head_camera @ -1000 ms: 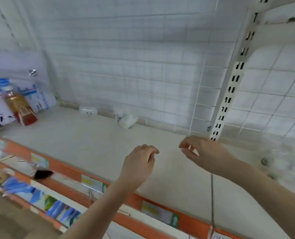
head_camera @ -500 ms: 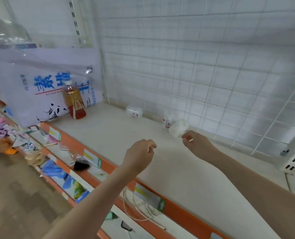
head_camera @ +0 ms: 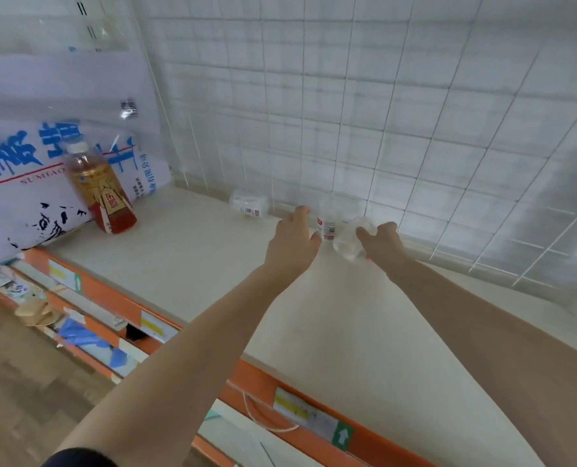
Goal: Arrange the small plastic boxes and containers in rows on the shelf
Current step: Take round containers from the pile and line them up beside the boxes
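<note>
Both hands have reached the far containers.
The right hand now curls around the clear round container by the grid wall; the left hand, fingers loosely spread, nears the labelled box on the shelf, so row-setting begins.

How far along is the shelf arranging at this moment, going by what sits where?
Barely started. Nothing forms a row yet: one small clear box lies alone against the back grid. In hand: the right hand grips a clear container, and the left hand reaches, fingers open, towards a labelled container beside it. Left: lining all three up on the shelf.
</note>
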The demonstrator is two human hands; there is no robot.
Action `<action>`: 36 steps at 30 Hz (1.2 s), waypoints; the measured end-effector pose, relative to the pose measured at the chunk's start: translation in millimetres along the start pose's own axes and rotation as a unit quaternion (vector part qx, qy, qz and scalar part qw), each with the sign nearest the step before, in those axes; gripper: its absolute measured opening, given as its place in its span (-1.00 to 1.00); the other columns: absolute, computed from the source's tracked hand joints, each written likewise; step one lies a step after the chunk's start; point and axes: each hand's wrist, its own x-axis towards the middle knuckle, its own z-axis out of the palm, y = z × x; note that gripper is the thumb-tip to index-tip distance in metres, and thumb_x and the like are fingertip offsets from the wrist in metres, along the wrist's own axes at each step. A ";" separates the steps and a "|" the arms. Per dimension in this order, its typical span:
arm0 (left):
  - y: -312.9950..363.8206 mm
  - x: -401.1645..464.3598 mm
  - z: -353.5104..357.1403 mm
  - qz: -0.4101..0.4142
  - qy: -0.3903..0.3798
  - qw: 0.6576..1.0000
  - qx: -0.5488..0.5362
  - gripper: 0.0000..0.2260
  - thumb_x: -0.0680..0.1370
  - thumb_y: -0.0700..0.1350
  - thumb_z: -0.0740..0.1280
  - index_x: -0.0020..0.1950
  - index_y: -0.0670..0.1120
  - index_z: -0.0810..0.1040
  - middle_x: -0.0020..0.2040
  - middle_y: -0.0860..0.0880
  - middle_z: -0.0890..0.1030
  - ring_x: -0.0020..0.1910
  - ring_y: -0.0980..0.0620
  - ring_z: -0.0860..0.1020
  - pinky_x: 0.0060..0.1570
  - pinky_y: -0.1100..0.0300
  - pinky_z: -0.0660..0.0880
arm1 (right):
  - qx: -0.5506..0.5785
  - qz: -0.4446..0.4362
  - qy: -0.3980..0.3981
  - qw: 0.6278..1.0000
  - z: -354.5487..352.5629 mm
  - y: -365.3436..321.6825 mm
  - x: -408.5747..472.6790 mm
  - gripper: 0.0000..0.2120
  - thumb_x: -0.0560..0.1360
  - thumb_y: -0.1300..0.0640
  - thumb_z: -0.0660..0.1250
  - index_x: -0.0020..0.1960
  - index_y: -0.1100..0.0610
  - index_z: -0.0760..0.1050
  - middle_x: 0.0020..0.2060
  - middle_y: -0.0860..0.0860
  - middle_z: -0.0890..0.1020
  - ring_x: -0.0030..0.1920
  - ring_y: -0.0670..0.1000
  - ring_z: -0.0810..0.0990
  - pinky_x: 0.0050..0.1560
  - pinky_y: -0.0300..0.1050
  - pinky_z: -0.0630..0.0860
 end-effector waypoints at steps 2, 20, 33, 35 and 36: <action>6.3 12.1 6.4 0.002 0.004 0.999 -0.032 -0.58 0.58 -0.07 0.21 0.42 -0.08 0.21 0.29 -0.11 0.36 0.27 -0.07 0.34 0.04 0.09 0.30 | 0.004 0.012 0.012 1.000 7.4 -3.5 6.1 -0.37 0.55 -0.06 0.25 0.33 0.41 0.14 -0.02 0.18 0.46 -0.05 0.13 0.50 -0.08 -0.05 0.44; 26.7 31.8 45.9 0.016 0.025 0.999 -0.020 -0.58 0.48 -0.02 0.35 0.26 -0.05 0.30 0.19 -0.05 0.36 0.02 -0.07 0.50 -0.14 0.08 0.36 | 0.194 -0.009 -0.137 0.971 -30.7 28.8 -13.4 -0.31 0.42 0.22 0.45 0.42 0.09 0.16 0.20 0.10 0.44 0.13 0.09 0.53 0.21 0.07 0.50; 117.9 -44.3 64.3 0.126 -0.223 0.954 -0.155 -0.52 0.46 0.09 0.39 0.34 0.05 0.38 0.18 0.09 0.44 -0.01 0.12 0.48 -0.16 0.34 0.38 | 0.130 -0.072 -0.164 0.975 -189.2 107.8 -124.4 -0.55 0.47 0.24 0.36 0.26 -0.09 0.36 0.16 0.05 0.54 0.13 0.00 0.58 0.16 0.05 0.54; 140.0 -57.0 68.9 0.148 -0.275 0.935 -0.172 -0.54 0.46 0.09 0.38 0.33 0.06 0.39 0.16 0.12 0.46 -0.07 0.20 0.50 -0.20 0.38 0.41 | 0.097 -0.085 -0.142 0.981 -216.8 123.8 -146.5 -0.48 0.42 0.24 0.37 0.27 -0.16 0.34 0.16 0.02 0.50 0.11 0.00 0.56 0.16 0.01 0.54; 152.0 -64.1 72.5 0.159 -0.296 0.925 -0.178 -0.55 0.47 0.07 0.39 0.32 0.05 0.40 0.15 0.12 0.48 -0.09 0.23 0.51 -0.25 0.40 0.41 | 0.079 -0.093 -0.128 0.984 -230.2 130.8 -158.0 -0.44 0.42 0.26 0.38 0.28 -0.18 0.32 0.16 0.01 0.49 0.11 0.01 0.54 0.17 0.01 0.53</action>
